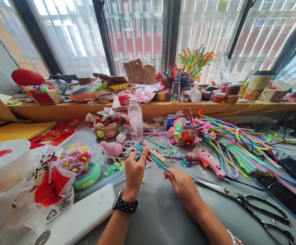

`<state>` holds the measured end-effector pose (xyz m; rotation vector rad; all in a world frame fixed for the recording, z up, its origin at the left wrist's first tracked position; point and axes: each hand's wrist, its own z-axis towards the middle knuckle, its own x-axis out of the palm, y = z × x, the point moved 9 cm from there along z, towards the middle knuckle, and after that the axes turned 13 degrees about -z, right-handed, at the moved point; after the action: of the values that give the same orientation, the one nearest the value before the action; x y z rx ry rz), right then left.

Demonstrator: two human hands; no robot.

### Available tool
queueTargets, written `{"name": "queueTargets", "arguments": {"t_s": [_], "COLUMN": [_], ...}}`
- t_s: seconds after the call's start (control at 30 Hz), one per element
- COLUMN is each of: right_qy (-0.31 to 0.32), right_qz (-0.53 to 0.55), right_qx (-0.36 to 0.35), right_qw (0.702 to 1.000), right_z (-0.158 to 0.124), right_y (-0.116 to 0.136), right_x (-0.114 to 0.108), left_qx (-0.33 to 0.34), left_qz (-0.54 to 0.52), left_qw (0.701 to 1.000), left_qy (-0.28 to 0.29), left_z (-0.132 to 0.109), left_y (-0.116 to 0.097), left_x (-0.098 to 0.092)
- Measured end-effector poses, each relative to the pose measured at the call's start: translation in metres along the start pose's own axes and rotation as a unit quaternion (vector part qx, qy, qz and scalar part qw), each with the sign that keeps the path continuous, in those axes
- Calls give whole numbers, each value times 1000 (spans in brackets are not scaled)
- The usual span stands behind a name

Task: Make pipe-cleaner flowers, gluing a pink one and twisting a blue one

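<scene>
Several blue pipe cleaners stretch between my two hands above the grey table. My left hand is closed round their upper end, where a looped, bent part pokes out over the thumb. At the lower right end my right hand pinches them between thumb and fingertips. Just behind the hands lie a pink knitted cone, a string of pearl beads and a scatter of short cut blue-green pieces. A pink glue gun rests right of them, and large scissors lie beside my right forearm.
A white power bank and a plastic bag stand at the left, near a crocheted flower pot. A water bottle rises behind the hands. Loose colored pipe cleaners spread at the right. Jars and crafts crowd the window ledge.
</scene>
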<state>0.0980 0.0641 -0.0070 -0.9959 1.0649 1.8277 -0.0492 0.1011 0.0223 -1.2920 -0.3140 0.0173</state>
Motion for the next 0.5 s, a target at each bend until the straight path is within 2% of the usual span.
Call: {"name": "queueTargets", "arguments": {"t_s": [0.17, 0.27, 0.4, 0.5], "right_qy": [-23, -14, -44, -63], "right_qz": [-5, -6, 1, -49], "right_qx": [-2, -11, 23, 73], "right_qw": [1000, 1000, 999, 994], "right_z": [-1, -1, -11, -37], "right_y": [-1, 0, -12, -45], "right_x": [-1, 0, -25, -51], "left_qx": [-8, -14, -39, -54], "left_qz": [-35, -67, -143, -189], "left_qw": [999, 997, 985, 977], "left_qy": [3, -30, -86, -82], "left_z": [-1, 2, 8, 12], "left_y": [1, -2, -4, -2], "left_x": [1, -6, -21, -23]}}
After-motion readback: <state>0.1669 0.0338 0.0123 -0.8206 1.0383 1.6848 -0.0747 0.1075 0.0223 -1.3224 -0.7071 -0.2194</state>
